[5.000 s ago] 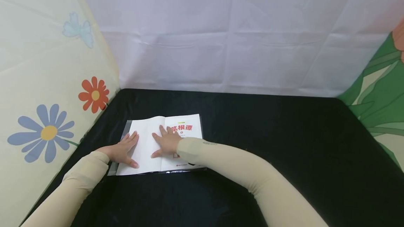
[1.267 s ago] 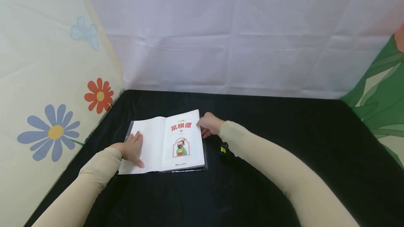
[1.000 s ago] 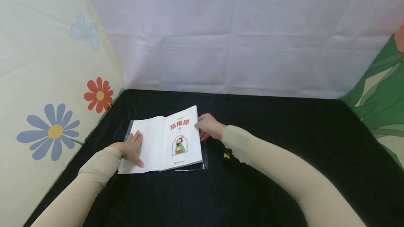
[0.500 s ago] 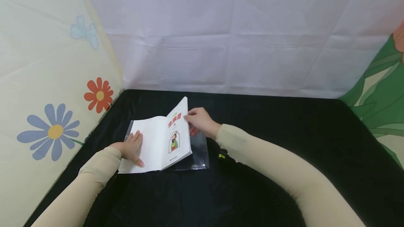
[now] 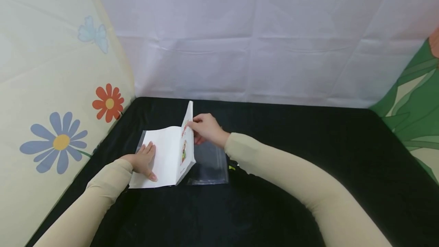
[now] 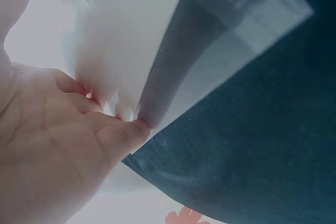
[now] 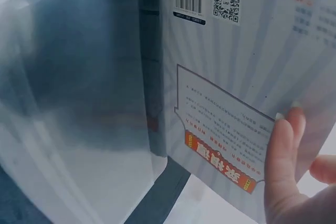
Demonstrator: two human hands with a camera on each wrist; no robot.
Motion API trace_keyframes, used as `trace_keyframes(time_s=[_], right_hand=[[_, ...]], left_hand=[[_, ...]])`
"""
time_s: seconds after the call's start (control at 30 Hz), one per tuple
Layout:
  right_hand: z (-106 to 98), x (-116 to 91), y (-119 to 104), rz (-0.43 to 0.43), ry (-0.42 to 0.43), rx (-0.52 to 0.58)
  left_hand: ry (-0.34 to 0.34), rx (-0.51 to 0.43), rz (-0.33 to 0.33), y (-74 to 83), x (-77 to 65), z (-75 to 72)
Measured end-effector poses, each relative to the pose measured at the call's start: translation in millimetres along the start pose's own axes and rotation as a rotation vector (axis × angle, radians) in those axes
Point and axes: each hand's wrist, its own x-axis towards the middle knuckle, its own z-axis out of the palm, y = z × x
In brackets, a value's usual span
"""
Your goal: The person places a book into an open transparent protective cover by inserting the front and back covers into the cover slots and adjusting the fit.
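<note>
A paperback book (image 5: 188,146) stands open on the black table, its page block raised almost upright. Its white left page (image 5: 168,144) lies flat, with my left hand (image 5: 142,162) spread on it, fingers straight. Clear plastic (image 6: 210,30) sticks out past that page's edge in the left wrist view. My right hand (image 5: 208,129) pinches the page block's outer edge between thumb and fingers. The right wrist view shows the back cover (image 7: 226,72) with a barcode and a QR code. A clear plastic cover flap (image 5: 210,163) lies on the table right of the book.
A black cloth (image 5: 291,155) covers the table. Behind it hangs a white sheet (image 5: 247,41); a flower-printed panel (image 5: 44,79) rises at the left and a leaf-printed one (image 5: 411,102) at the right.
The right hand has left the open page, gripped the page block's outer edge and swung it up and left. The plastic flap beneath is now exposed. The left hand stays on the left page.
</note>
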Motion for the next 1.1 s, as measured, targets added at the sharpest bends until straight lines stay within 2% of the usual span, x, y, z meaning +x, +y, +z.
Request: trace_keyframes(time_s=[0.3, 0.53, 0.63, 0.73, 0.87, 1.0, 1.1], right_hand=[[7, 1, -7, -0.016, -0.042, -0.010], [15, 4, -12, -0.019, -0.054, -0.016], [17, 5, -13, -0.025, -0.048, -0.011], [19, 6, -13, -0.027, -0.046, -0.002], [19, 7, -13, -0.032, -0.049, 0.008], [20, 7, -14, -0.031, -0.055, 0.014], [20, 7, -16, -0.029, -0.056, 0.018]], left_hand=[[0.045, -0.050, 0.023, -5.5, 2.6, 5.4], [0.111, -0.014, 0.036, -4.2, -10.8, 0.5], [0.122, -0.040, 0.060, -0.5, -16.7, -4.1], [0.147, -0.130, 0.077, 4.6, -20.5, -7.3], [0.201, -0.305, 0.090, 14.3, -20.9, -8.6], [0.244, -0.511, 0.173, 23.9, -22.3, -7.0], [0.245, -0.620, 0.259, 29.4, -25.6, -5.6]])
